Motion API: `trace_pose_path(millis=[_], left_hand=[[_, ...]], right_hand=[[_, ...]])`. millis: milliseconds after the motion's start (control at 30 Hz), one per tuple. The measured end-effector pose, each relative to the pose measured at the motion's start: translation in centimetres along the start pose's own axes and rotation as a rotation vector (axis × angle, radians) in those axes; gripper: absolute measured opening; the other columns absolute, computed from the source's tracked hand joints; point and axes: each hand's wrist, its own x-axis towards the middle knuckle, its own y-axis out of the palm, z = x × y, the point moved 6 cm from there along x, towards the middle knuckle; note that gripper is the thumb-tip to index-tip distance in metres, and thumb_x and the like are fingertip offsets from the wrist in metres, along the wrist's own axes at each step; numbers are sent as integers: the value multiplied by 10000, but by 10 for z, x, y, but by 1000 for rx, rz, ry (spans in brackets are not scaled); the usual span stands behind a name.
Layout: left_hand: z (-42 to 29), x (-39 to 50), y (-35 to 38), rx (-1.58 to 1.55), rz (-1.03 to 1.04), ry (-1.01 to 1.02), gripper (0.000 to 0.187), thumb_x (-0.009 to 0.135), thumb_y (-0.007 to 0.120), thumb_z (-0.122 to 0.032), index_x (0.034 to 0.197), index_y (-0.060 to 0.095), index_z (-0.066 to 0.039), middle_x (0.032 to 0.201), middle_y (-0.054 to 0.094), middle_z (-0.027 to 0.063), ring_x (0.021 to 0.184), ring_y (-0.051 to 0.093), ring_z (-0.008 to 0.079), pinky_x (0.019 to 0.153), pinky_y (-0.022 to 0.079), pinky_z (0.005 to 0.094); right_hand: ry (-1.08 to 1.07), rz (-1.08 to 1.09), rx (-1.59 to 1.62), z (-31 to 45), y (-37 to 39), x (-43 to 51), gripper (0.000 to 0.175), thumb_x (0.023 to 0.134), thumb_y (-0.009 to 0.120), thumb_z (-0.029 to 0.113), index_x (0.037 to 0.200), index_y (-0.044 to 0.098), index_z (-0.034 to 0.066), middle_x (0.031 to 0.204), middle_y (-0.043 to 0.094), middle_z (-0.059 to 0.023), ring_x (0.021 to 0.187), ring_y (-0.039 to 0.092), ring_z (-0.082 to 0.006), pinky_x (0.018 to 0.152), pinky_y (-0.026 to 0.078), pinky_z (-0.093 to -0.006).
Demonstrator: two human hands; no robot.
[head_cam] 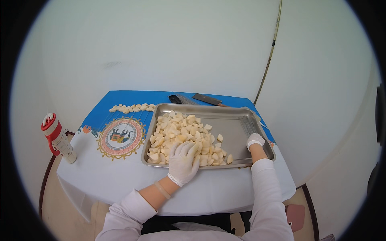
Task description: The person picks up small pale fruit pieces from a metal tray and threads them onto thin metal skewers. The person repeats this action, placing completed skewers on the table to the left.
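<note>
A wide metal tray (208,109) stands before me, its left and middle part heaped with pale cut chunks (178,129) of what looks like a peeled vegetable or fruit. My left hand (184,159), in a thin white glove, rests with spread fingers on the front of the heap; whether it grips a chunk I cannot tell. My right hand (255,141), also gloved, is closed at the near end of a bundle of thin skewers (247,125) on the tray's right side. Several skewers threaded with chunks (132,108) lie left of the tray.
Behind the tray lie a cleaver (208,99), a black object (175,99) and a clear bag (186,99), perhaps holding skewers. A red and white bottle (58,138) stands at the left edge of the cloth-covered table (211,192). A wall rises behind it.
</note>
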Motion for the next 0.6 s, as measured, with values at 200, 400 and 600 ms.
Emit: trace_pose_path(millis=[200,400,600], left_hand=[[0,-3,-2,23,-18,2,432,859,666,-164,1275,601,-70,1214,617,113,1172,569,308,1085,336,505],[0,-3,-2,20,-30,8,409,862,663,-167,1258,614,-74,1210,620,107,1169,572,303,1080,339,504],[1,-2,-3,-25,-33,-11,417,857,662,-166,1257,608,-65,1219,624,116,1166,576,308,1086,340,512]], right_hand=[[39,92,31,-4,4,1,305,949,630,183,1236,728,155,1349,664,-79,1242,644,-254,951,546,-371],[-9,103,-4,-9,-6,-6,359,944,623,169,1298,680,157,1380,640,-100,1278,615,-279,1003,520,-381],[-40,-35,93,-11,-31,-12,324,955,583,156,1267,641,92,1320,661,-153,1243,629,-313,998,524,-420]])
